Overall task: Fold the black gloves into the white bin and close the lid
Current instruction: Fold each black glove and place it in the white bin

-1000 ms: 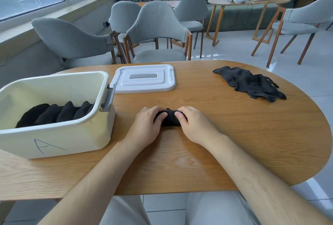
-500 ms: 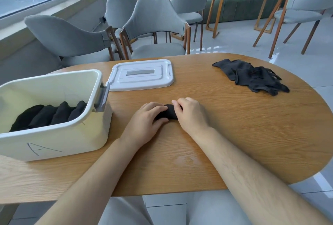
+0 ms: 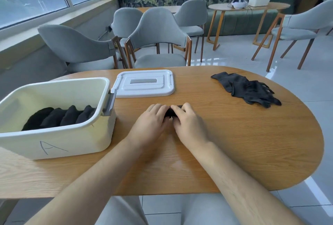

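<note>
1. Both hands press on a small folded black glove (image 3: 172, 112) on the wooden table (image 3: 252, 143); the left hand (image 3: 150, 125) and right hand (image 3: 188, 125) curl their fingers over it, gripping it between them, though most of it is hidden.
2. Left of the hands sits the white bin (image 3: 63, 140), marked "A", holding what look like four folded gloves (image 3: 59, 118).
3. Beyond the hands lies the white lid (image 3: 144, 83), flat on the table.
4. Far right of the hands, a loose pile of black gloves (image 3: 248, 89).
</note>
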{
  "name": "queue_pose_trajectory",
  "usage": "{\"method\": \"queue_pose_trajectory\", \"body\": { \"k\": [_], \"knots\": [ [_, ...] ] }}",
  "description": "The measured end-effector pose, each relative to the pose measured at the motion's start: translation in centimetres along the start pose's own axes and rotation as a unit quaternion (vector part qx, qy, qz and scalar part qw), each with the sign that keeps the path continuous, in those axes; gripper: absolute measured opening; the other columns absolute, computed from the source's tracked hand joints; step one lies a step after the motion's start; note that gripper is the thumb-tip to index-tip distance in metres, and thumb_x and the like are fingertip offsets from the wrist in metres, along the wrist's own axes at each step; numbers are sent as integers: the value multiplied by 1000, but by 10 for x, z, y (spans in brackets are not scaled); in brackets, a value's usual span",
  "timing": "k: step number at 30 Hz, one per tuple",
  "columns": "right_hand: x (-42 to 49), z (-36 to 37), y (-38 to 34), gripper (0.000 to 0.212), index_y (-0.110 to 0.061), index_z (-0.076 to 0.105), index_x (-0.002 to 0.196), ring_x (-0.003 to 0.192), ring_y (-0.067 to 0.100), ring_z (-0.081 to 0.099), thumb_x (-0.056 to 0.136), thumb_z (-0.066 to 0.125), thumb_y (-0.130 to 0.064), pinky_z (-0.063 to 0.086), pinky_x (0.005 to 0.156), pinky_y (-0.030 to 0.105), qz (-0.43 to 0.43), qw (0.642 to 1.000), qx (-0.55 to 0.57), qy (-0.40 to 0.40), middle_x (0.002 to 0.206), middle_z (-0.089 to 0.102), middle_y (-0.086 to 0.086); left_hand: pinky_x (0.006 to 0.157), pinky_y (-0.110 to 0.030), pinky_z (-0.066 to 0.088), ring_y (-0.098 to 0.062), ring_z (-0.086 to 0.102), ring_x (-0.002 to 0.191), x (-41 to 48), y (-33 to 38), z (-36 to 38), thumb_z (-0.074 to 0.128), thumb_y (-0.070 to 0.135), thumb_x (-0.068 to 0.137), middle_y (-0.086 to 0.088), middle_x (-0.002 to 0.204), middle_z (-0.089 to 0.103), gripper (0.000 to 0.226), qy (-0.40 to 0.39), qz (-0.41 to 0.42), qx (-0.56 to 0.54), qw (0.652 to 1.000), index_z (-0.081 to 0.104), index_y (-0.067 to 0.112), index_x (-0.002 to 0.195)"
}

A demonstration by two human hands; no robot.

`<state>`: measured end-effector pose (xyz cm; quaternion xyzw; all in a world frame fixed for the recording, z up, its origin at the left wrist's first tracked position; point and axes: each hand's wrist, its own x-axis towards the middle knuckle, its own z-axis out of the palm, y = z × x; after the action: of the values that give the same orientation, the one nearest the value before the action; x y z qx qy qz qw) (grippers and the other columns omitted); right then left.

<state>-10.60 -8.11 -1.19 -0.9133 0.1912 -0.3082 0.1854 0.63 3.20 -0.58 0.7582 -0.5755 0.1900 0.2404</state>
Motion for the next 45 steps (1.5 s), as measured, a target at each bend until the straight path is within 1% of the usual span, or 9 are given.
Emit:
{"method": "queue_pose_trajectory", "body": {
  "k": [8, 12, 17, 28, 34, 37, 40, 42, 45],
  "knots": [
    [33, -28, -52, 36, -15, 76, 118, 85, 6, 61, 85, 73, -1, 48, 82, 10, 21, 969, 225, 96, 99, 53, -4, 75, -39, 49, -31, 55, 89, 12, 3, -61, 65, -13, 79, -13, 103, 61, 30, 129, 5, 67, 989, 65, 0, 106],
    [55, -29, -100, 24, -17, 76, 115, 100, 4, 63, 92, 70, -14, 52, 85, 13, 37, 938, 341, 43, 115, 54, -8, 72, -34, 49, -32, 56, 86, 5, -15, -103, 66, -12, 82, -12, 97, 63, 19, 176, -8, 131, 976, 68, 1, 97],
    [88, -10, -157, 20, -17, 77, 114, 115, 9, 61, 97, 67, -20, 51, 94, 18, -8, 939, 345, -16, 128, 61, -3, 74, -29, 45, -27, 53, 92, -18, -38, -150, 68, -9, 82, -10, 101, 59, 20, 179, -71, 186, 964, 66, 4, 97],
    [128, 54, -268, 28, -23, 72, 120, 109, 16, 66, 92, 73, -22, 55, 99, 39, -42, 912, 351, -209, 118, 70, -4, 66, -42, 46, -27, 45, 86, -80, -119, -226, 68, -10, 77, -10, 99, 51, 26, 132, -253, 181, 941, 58, 6, 95],
    [153, 100, -305, 40, -28, 68, 122, 95, 15, 67, 85, 80, -24, 57, 82, 31, -32, 897, 266, -352, 109, 64, -9, 56, -25, 24, -21, 37, 96, -88, -158, -239, 54, -3, 85, 0, 99, 36, 25, -18, -430, 176, 885, 41, 15, 95],
    [166, 125, -315, 34, -24, 70, 114, 98, 24, 70, 83, 81, -18, 59, 90, 42, -35, 884, 232, -403, 107, 70, 1, 69, -29, 33, -22, 40, 103, -79, -170, -243, 53, 5, 90, -1, 106, 38, 23, -115, -477, 191, 850, 48, 15, 110],
    [173, 141, -318, 29, -22, 67, 109, 97, 26, 71, 85, 78, -9, 59, 91, 41, -28, 869, 218, -444, 105, 70, 6, 57, -29, 33, -23, 48, 90, -75, -188, -240, 69, 13, 82, -6, 109, 53, 31, -192, -493, 186, 828, 51, 10, 108],
    [173, 144, -315, 31, -20, 64, 114, 92, 22, 68, 89, 73, -4, 59, 77, 32, -33, 858, 210, -468, 101, 67, 5, 54, -30, 42, -25, 54, 86, -73, -191, -236, 81, 21, 74, -10, 110, 54, 51, -236, -506, 165, 813, 55, 8, 116],
    [167, 153, -311, 32, -18, 62, 121, 84, 15, 59, 92, 69, -7, 42, 57, 22, -69, 856, 179, -480, 95, 64, -1, 81, -44, 57, -31, 57, 92, -72, -193, -230, 85, 36, 75, -11, 127, 44, 80, -320, -527, 148, 773, 43, 22, 141]
  ]
}}
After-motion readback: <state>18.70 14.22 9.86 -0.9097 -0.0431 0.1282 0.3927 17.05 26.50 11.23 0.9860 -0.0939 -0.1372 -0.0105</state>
